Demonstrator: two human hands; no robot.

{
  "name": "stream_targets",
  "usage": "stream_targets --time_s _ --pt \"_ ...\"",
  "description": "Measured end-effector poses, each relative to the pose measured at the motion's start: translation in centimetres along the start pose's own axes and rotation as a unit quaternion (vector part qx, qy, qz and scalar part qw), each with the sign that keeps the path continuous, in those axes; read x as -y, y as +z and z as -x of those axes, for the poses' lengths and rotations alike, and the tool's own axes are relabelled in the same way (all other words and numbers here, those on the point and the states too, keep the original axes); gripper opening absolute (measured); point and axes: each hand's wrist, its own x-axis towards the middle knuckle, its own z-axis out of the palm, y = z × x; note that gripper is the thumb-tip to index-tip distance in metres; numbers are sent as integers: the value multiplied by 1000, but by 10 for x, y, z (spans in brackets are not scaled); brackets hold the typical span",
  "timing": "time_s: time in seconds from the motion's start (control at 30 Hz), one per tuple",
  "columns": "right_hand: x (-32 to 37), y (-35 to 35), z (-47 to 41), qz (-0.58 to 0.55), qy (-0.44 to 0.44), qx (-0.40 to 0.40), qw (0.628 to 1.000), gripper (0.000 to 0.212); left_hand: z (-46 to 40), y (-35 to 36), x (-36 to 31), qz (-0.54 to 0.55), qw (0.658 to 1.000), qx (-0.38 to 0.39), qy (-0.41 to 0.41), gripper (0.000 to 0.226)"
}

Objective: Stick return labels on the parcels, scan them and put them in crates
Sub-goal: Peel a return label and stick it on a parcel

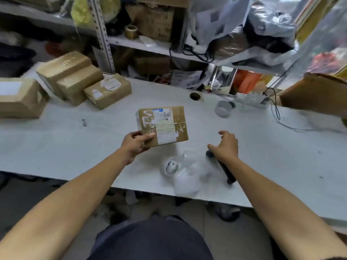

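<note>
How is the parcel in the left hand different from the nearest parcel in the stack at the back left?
The held parcel is lifted and gripped at its near left corner by the left hand; the stack parcel rests on the table, untouched. The held parcel carries a long white label with barcodes; the stack parcel shows only small, torn white patches. Both are brown taped cardboard boxes.

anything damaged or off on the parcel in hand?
Yes. The parcel gripped at its corner by the left hand has old labels partly torn off, leaving ragged white scraps on its top. The right hand hovers open over a black scanner lying flat on the table, beside crumpled clear plastic.
</note>
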Motion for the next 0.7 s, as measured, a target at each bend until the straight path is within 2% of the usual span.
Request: stream_targets --time_s 0.1,0.17,0.23,0.27,0.4,0.47,0.57,0.7 --pt "-39 0 11 -64 146 95 983 91 -4 16 13 -10 1000 -6 1 87" --pt "-51 6 15 -128 188 167 959 74 -4 23 18 -16 1000 -17 -4 81" --pt "-57 11 16 -132 191 188 954 45 -4 26 21 -27 999 -29 -10 72" --pt "-56 13 16 -129 199 189 953 40 -4 25 23 -31 999 -33 -12 71" --pt "-36 17 10 -182 249 205 929 42 0 21 22 -22 998 -65 -12 72" --pt "-14 12 2 -235 237 212 919 36 2 16 19 -6 997 -81 -9 69" --pt "37 -12 -8 -296 153 224 916 22 5 6 12 11 995 -101 -1 67" --pt "110 -62 -3 -326 33 314 891 21 8 -7 6 16 992 -128 2 58"
